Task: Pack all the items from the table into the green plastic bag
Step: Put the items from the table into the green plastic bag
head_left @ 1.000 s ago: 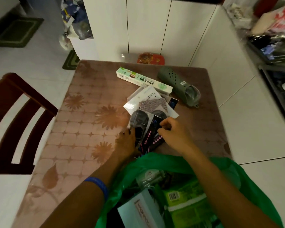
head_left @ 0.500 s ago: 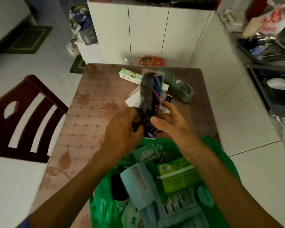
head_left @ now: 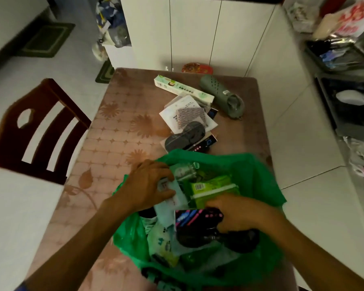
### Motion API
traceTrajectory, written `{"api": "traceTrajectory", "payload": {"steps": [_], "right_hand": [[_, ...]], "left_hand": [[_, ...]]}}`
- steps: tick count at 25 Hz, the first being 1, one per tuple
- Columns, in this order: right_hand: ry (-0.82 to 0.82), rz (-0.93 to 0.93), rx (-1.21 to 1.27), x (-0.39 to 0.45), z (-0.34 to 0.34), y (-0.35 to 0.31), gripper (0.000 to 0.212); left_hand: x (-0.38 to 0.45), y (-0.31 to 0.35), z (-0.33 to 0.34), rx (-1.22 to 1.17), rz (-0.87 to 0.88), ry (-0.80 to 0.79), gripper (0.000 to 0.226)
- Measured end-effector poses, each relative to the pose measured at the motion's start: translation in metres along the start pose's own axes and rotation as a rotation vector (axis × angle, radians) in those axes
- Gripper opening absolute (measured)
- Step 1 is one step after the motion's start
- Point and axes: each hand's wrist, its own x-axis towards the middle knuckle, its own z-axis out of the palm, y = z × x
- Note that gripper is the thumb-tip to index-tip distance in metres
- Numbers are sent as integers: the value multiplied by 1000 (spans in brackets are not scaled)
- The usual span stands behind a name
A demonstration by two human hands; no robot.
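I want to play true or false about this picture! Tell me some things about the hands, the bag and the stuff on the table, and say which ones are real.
1. The right hand is pushing a black packet with pink stripes into the green plastic bag. True.
2. The grey-green clog shoe is already inside the bag. False: it lies on the table, at the far side.
3. The left hand holds a pale packet at the bag's mouth. True.
4. The long toothpaste box stands upright. False: it lies flat on the table.
5. Every item is packed. False: the box, the shoe and a pile of packets are still on the table.
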Motion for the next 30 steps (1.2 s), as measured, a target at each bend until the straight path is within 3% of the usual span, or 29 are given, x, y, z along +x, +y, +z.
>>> {"api": "traceTrajectory", "payload": {"steps": [3,5,7,8,10,12,15,17,19,21,23,28,30], "right_hand": [[309,-40,-27,21,31,1,49],[350,-3,-82,27,47,4,73],[407,111,-163,28,52,6,83],[496,131,-112,28,53,9,77],[711,74,124,29,46,16,45],[647,99,95,32,39,24,23],[478,304,-11,39,43,32,23],[504,407,-71,38,49,35,40],[545,517,-179,30,53,45,67],[556,607,-253,20,54,60,88],[471,690,-280,10,46,70,102],[641,742,-280,-10,19,74,58],[569,711,-262,-19,9,72,54]], "left_hand": [[5,-2,-5,-15,-74,-66,48],[8,-2,-13,-12,-76,-123,45],[13,2,-22,-93,-4,-49,43],[19,5,-26,-229,-4,28,37],[46,5,-34,-585,-133,189,17],[94,-13,-26,-715,-287,276,7],[175,-55,12,-502,-438,47,31],[207,-74,47,-438,-469,-117,53],[222,-85,78,-445,-470,-111,73],[226,-87,97,-468,-438,-84,60],[223,-78,91,-472,-426,-79,23],[153,-42,-14,-517,-231,275,8],[100,-14,-63,-536,-77,224,8]]}}
